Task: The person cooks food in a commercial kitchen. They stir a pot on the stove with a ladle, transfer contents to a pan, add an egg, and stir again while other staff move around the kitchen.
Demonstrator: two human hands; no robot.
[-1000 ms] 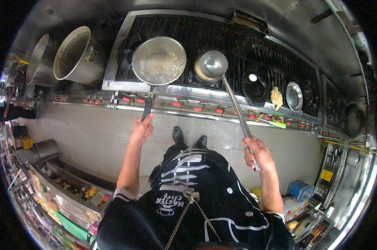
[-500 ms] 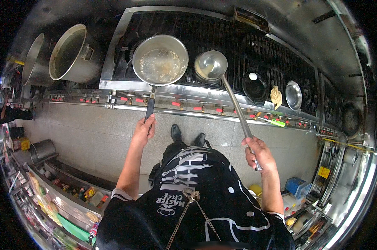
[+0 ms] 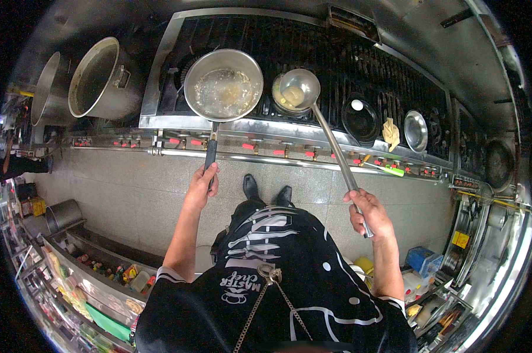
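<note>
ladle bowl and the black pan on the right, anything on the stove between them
Nothing. In the head view only bare black grate lies between the ladle bowl and the black pan.

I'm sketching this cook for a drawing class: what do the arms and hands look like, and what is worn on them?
Both forearms are bare, and the left hand and right hand wear no gloves; I can make out no rings or watch. Short black sleeves end above the elbows, each with a thin white trim at the cuff. They belong to a black top with white stripes and dots.
</note>
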